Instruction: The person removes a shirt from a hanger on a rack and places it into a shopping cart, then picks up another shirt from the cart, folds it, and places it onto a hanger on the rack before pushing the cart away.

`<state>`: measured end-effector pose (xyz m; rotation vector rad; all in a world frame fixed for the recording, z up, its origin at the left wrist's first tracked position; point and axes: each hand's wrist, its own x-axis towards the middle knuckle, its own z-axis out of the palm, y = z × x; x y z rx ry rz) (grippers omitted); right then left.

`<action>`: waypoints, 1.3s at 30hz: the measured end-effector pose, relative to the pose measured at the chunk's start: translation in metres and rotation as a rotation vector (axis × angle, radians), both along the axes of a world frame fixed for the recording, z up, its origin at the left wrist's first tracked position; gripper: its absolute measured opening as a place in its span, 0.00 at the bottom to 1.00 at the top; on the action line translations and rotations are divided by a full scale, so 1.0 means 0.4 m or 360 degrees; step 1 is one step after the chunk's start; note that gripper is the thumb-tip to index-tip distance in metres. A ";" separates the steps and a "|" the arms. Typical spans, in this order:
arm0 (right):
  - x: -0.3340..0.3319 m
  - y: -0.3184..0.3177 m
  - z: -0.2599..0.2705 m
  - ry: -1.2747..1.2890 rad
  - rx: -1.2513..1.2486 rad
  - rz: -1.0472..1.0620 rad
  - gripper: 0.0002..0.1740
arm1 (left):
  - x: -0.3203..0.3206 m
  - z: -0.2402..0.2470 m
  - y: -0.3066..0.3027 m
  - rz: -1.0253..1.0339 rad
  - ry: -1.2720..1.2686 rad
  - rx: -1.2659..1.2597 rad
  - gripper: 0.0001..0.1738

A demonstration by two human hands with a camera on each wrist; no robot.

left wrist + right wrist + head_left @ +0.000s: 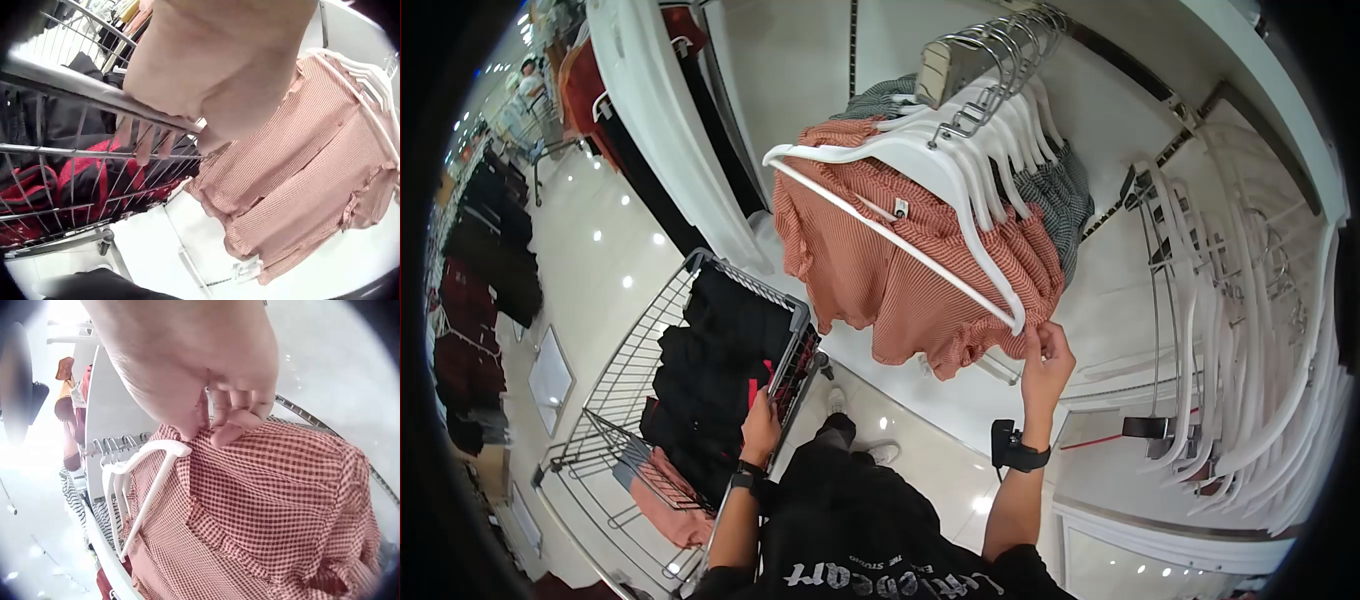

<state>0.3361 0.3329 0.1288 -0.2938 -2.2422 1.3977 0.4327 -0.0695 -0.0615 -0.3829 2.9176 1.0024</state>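
Observation:
My right hand (pixel 1048 365) pinches the shoulder of a red-and-white checked blouse (pixel 269 494), right at the end of a white hanger (pixel 880 155). In the right wrist view, cloth shows between thumb and fingers. The blouse hangs at the front of a row on a metal rail, its ruffled hem down. Off to the left, my left hand (pixel 761 430) grips the rim of a wire shopping cart (pixel 69 84), with its fingers curled over the inner side. Black garments with red trim (pixel 720 330) fill the cart.
Several empty white hangers (pixel 1200 350) hang on the right. A pink folded garment (pixel 670 495) lies at the cart's near end. A white panel (pixel 665 120) stands left of the rail, and dark clothes (pixel 480 270) hang across the aisle.

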 end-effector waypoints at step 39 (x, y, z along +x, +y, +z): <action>0.305 -0.036 -0.690 -0.1450 -0.0441 -0.0061 0.10 | 0.230 0.397 -0.519 0.0963 0.0218 0.0931 0.08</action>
